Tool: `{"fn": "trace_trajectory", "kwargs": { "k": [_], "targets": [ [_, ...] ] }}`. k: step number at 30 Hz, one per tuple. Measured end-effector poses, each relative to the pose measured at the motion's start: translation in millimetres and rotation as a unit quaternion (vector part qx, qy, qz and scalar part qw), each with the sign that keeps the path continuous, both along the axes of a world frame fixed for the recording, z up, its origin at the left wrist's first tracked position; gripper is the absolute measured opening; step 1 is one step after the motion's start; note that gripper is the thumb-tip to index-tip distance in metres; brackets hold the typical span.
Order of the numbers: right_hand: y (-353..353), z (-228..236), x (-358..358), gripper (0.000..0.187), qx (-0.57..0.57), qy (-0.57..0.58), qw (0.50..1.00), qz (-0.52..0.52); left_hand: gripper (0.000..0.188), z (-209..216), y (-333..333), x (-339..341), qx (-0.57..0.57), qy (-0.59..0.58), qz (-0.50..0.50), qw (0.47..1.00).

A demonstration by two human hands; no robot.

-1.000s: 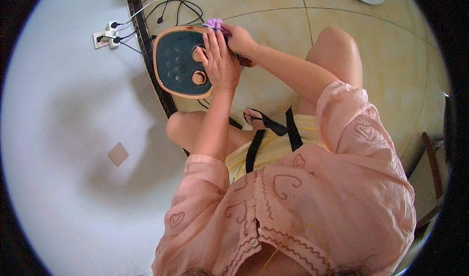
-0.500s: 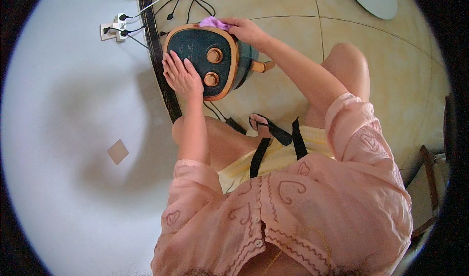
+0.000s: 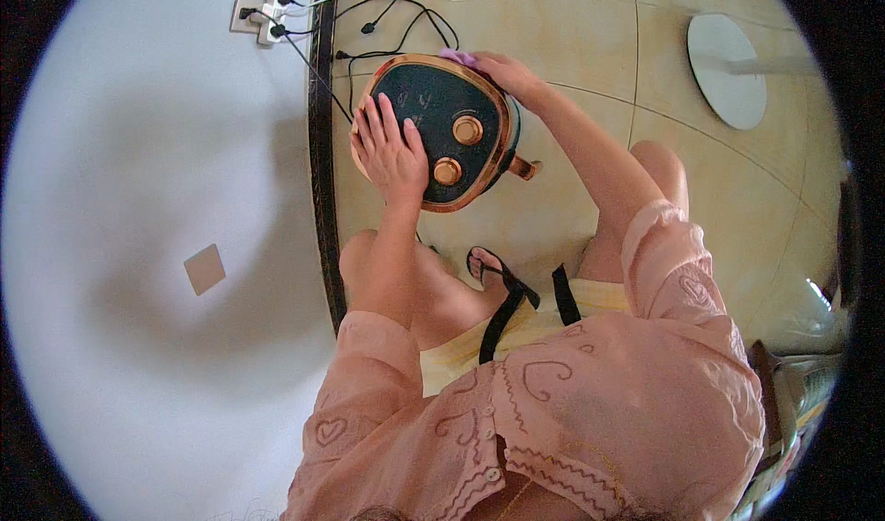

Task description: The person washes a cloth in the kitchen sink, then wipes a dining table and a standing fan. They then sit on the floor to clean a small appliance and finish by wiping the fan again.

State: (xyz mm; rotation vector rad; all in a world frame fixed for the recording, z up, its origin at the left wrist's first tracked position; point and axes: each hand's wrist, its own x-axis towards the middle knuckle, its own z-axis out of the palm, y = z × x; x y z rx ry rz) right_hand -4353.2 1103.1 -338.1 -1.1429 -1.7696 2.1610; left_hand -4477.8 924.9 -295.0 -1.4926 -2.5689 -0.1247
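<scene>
A dark green air fryer (image 3: 433,97) with a copper-coloured rim stands on the floor beside the wall. Two copper knobs (image 3: 467,130) are on its top, and a copper handle (image 3: 524,168) sticks out on its right. My left hand (image 3: 395,157) lies flat on the left part of the top, fingers stretched out. At the far right edge my right hand (image 3: 509,74) presses a purple cloth (image 3: 458,57) against the fryer's far side. Most of the cloth is hidden behind the rim and my fingers.
Black cables (image 3: 406,23) lie on the tiled floor beyond the fryer. Plugs sit in a white wall socket adapter (image 3: 274,16) on the left. A round white stand base (image 3: 728,69) is at the far right. My sandalled foot (image 3: 487,265) is nearer me.
The view has shifted and turned, so the fryer appears farther right. Less of the purple cloth shows past the far edge. My left hand stays flat on the top.
</scene>
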Motion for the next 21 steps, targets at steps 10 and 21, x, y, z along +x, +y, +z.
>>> {"fn": "trace_trajectory", "kwargs": {
  "k": [10, 21],
  "targets": [
    [6, 39, -60, 0.033, 0.41, 0.131, 0.88, 0.201, 0.048, 4, 0, -4, 0.007, -0.004, 0.019, 1.0],
    [6, 38, -69, 0.031, 0.369, 0.106, 0.908, 0.17, 0.049, 10, 3, -8, 0.004, -0.063, 0.039, 0.997]
  ]
}}
